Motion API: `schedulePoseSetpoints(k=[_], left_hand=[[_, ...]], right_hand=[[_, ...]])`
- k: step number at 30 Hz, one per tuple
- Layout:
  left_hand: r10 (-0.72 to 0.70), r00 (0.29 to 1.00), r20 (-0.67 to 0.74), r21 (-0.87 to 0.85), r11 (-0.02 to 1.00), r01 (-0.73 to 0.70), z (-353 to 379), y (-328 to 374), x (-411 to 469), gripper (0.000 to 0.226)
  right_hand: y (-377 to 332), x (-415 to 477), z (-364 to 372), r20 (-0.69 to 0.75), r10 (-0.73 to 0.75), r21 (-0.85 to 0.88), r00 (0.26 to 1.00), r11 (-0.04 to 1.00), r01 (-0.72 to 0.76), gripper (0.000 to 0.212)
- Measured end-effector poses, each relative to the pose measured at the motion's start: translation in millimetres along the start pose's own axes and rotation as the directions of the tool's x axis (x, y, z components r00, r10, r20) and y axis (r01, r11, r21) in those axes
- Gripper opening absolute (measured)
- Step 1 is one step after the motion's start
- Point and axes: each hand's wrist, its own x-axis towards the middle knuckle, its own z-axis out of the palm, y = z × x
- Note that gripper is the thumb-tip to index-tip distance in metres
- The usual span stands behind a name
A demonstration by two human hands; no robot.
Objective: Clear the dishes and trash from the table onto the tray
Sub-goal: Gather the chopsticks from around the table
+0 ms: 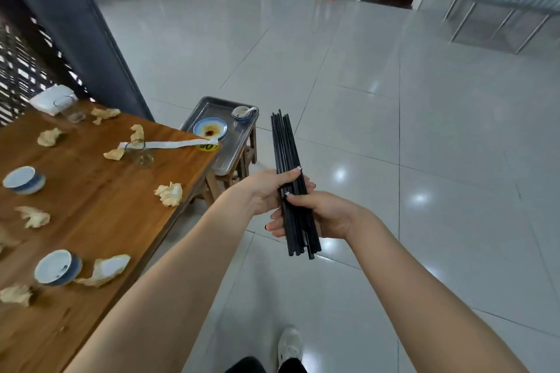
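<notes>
Chopsticks (283,142), black and long, are bunched in one bundle that both hands hold; there are too many packed together to count. The left hand (266,191) wraps around the middle of the bundle with its thumb on top. The right hand (325,215) grips it just below, fingers curled under the sticks. The bundle is up in the air over the shiny floor (394,130), to the right of the wooden table (91,191) and near the tray (233,148). The one metal tray sits on a wooden stool (247,157) at the table's far corner. On it are one plate (210,129) with brown sauce and one small bowl (242,114) with one spoon (251,110) in it. On the table are two blue and white bowls (23,179), two clear glasses (140,153), one long white paper strip (169,144) and at least eight crumpled paper balls (169,193). One white pack (53,98) lies at the far end.
</notes>
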Motion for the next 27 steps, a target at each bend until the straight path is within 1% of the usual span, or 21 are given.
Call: schedulePoseSetpoints(k=[3,6,9,13,15,21,27], left_hand=[[0.011,0.999,-0.039,-0.017,1.000,-0.011,5,15,23,0.019],[0.013,0.998,-0.056,-0.007,1.000,-0.013,2,30,43,0.017],[0.004,0.996,-0.084,-0.010,1.000,-0.005,-4,48,64,0.018],[-0.003,0.996,-0.086,-0.017,1.000,0.001,-17,77,100,0.018],[-0.007,0.997,-0.078,-0.011,1.000,0.006,-28,96,121,0.019],[0.005,0.996,-0.085,0.031,1.000,-0.002,-68,157,178,0.023],[0.016,0.994,-0.111,-0.024,1.000,-0.019,-101,204,224,0.020]], right_hand=[[-23,10,-23,0.022,0.013,-0.019,1.000,1.000,-0.013,0.037],[-41,23,-35,0.042,0.001,0.018,0.999,1.000,-0.002,0.037],[-63,41,-49,0.032,0.005,0.016,0.999,1.000,-0.006,0.036],[-98,72,-66,0.031,0.001,0.006,1.000,1.000,-0.001,0.035],[-119,92,-75,0.032,-0.015,0.013,0.999,1.000,0.014,0.033],[-189,156,-93,0.028,0.026,-0.021,0.999,0.999,-0.026,0.032],[-243,207,-105,0.050,0.025,-0.031,0.998,0.999,-0.024,0.030]])
